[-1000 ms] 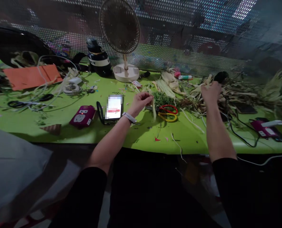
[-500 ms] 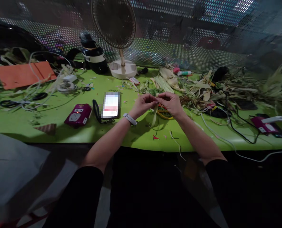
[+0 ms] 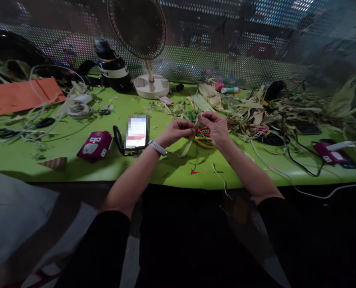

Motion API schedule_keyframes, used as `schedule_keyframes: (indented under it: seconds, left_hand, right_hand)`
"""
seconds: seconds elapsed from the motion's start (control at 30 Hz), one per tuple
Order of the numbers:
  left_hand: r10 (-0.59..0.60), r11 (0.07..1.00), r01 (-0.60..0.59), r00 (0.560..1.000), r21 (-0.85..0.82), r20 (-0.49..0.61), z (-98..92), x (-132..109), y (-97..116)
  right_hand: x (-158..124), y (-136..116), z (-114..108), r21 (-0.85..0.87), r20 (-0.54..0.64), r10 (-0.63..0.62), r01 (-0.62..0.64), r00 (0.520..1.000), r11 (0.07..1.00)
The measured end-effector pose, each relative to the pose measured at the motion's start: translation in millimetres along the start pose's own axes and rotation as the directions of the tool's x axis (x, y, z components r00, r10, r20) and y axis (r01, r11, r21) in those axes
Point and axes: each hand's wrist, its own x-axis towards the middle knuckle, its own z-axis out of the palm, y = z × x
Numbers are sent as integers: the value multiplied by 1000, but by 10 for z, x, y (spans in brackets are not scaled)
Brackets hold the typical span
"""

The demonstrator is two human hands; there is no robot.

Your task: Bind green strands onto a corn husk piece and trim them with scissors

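While pinched at its upper end between both hands, the pale husk strip hangs just above the green worktop, near its front edge. The left hand and the right hand are each closed on the strip, fingertips meeting over the red and yellow scissors. A phone stands just left of the left wrist, a heap of husks lies to the right, and a fan stands behind.

left sleeve: black, ends near elbow | right sleeve: black, same cut | forearms: bare | watch: pale band, left wrist | left hand, right hand: bare | lap: dark clothing
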Motion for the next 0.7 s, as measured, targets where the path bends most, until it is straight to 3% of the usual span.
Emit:
schedule_keyframes:
  seconds: [0.13, 0.33, 0.43, 0.53, 0.6, 0.7]
  left_hand:
    - [-37, 999, 36, 999, 39, 30, -20, 1, 6]
    - [-161, 985, 152, 980, 80, 115, -44, 13, 20]
    - [-212, 974, 194, 961, 115, 177, -87, 31, 17]
    - [-197, 974, 181, 973, 133, 118, -168, 69, -10]
    - [-197, 969, 185, 979, 164, 59, -218, 89, -20]
    - [-213, 964, 204, 977, 172, 31, -221, 79, 25]
  right_hand:
    - [96, -2, -89, -10, -91, -42, 42, 995, 999]
    - [242, -83, -250, -61, -215, -21, 8, 976, 998]
    - [397, -142, -465, -130, -249, -80, 49, 965, 990]
    - [606, -302, -791, -254, -224, -189, 130, 956, 958]
    - [718, -458, -977, -335, -317, -296, 185, 901, 924]
    - [692, -619, -1009, -370, -482, -498, 348, 721, 861]
